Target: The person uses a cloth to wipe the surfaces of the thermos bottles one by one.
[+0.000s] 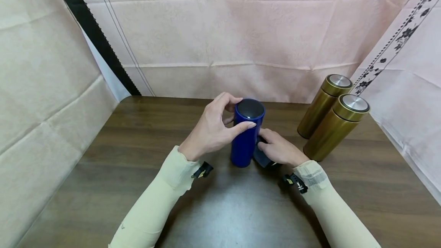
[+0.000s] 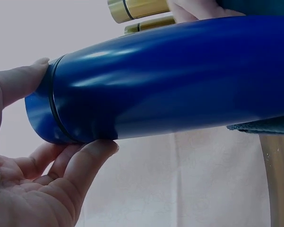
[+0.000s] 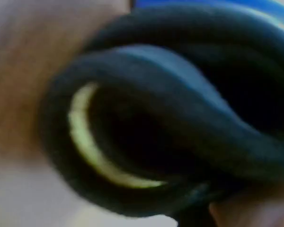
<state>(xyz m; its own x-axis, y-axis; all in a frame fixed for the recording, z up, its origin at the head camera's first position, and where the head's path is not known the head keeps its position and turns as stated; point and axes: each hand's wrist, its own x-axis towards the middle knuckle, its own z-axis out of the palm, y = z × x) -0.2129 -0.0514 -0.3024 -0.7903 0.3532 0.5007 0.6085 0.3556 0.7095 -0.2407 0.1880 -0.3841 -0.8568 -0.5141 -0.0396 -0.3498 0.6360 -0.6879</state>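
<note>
A blue thermos flask point(image 1: 245, 141) with a dark cap top stands on the wooden table. My left hand point(image 1: 215, 129) grips it near the top, thumb on the near side and fingers behind. In the left wrist view, the thumb and fingertips point(image 2: 102, 147) lie either side of the dark ring below the lid. My right hand point(image 1: 279, 147) holds a dark teal cloth point(image 1: 262, 158) against the flask's lower right side. Blurred folds of that cloth point(image 3: 180, 94) fill the right wrist view, with a pale yellow strip inside one loop.
Two gold thermos flasks point(image 1: 325, 135) with silver-topped lids stand close together to the right of my right hand. Light patterned cloth point(image 1: 241, 41) hangs behind the table's back edge and along both sides.
</note>
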